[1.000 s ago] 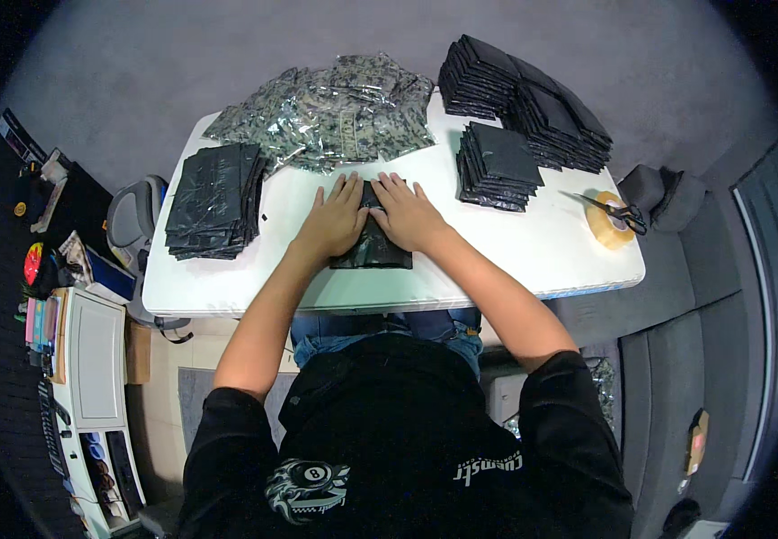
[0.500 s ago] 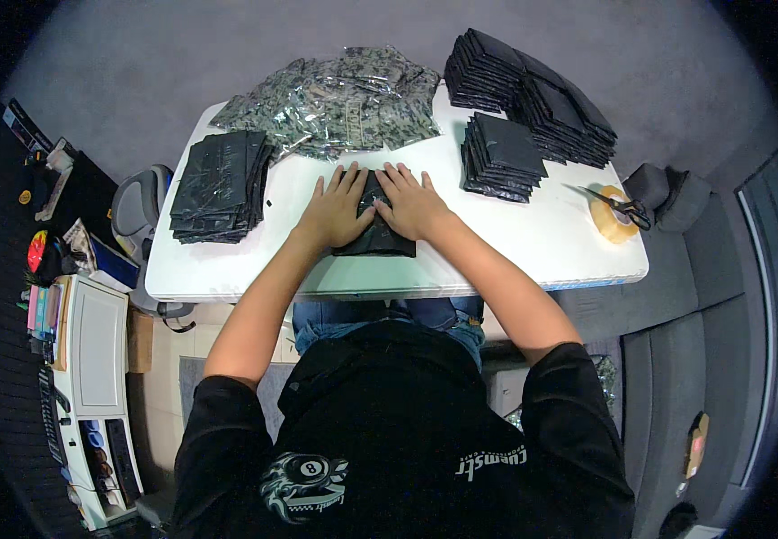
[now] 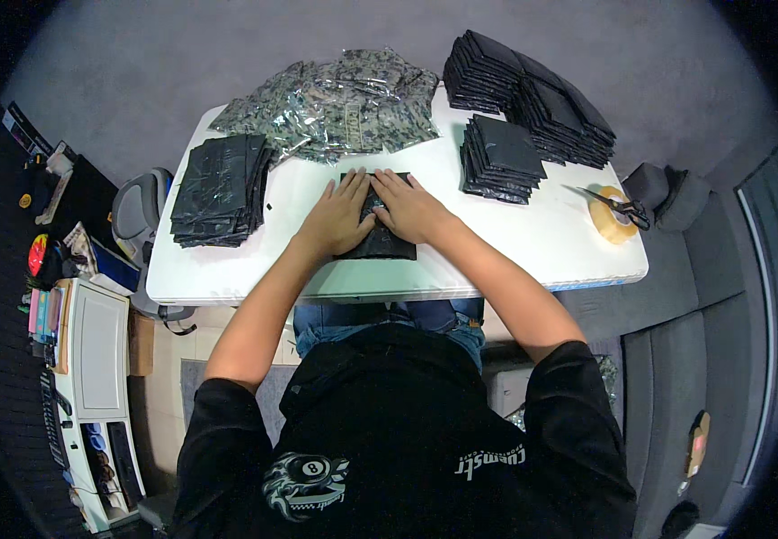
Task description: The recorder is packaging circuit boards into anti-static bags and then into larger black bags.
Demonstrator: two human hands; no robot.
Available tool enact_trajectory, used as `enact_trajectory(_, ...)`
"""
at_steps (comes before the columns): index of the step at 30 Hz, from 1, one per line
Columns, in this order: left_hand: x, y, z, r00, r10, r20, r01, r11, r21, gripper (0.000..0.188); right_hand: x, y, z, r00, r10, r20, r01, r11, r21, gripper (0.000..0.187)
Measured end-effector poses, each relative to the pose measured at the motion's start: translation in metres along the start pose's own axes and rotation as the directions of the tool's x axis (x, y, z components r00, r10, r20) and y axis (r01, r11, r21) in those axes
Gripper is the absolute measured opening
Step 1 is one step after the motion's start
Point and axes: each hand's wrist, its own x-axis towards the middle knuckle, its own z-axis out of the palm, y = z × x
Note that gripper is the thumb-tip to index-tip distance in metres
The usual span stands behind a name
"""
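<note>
A flat black plastic packet lies on the white table in front of me. My left hand rests flat on its left part, fingers stretched away from me. On its right part my right hand presses flat in the same way, and the two hands nearly meet over the packet's middle. Both hands are open and grip nothing; they cover much of the packet. Just beyond the fingertips lies a heap of camouflage-patterned clothing in clear plastic bags.
A stack of black plastic mailers sits on the left. To the right are a small stack of black packets and larger stacks behind it. Black scissors lie on a tape roll near the right edge. A grey sofa stands beyond.
My hands have slid slightly closer together on the packet, their fingertips drawing in toward its middle. The stacks and the bagged clothing stay where they were.
</note>
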Motion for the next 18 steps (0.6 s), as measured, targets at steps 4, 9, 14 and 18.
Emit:
enact_trajectory(4, -0.003, 0.006, -0.013, 0.998, -0.02, 0.067, 0.022, 0.999, -0.029, 0.082, -0.004, 0.003, 0.003, 0.999, 0.029, 0.035, -0.031, 0.997, 0.075, 0.071)
enact_trajectory(9, -0.013, 0.006, -0.018, 0.997, -0.054, 0.057, 0.055, 0.998, -0.028, 0.081, -0.012, -0.004, -0.011, 0.994, 0.075, 0.078, -0.079, 0.995, 0.061, 0.073)
enact_trajectory(14, -0.036, 0.002, -0.028, 0.992, -0.112, -0.051, 0.118, 0.986, 0.121, 0.068, -0.016, -0.005, -0.019, 0.973, 0.188, 0.138, -0.199, 0.977, 0.074, 0.076)
enact_trajectory(18, -0.07, 0.011, -0.092, 0.972, -0.188, -0.138, 0.133, 0.933, -0.334, 0.021, -0.034, -0.031, -0.061, 0.993, 0.099, -0.056, -0.059, 0.867, 0.495, 0.047)
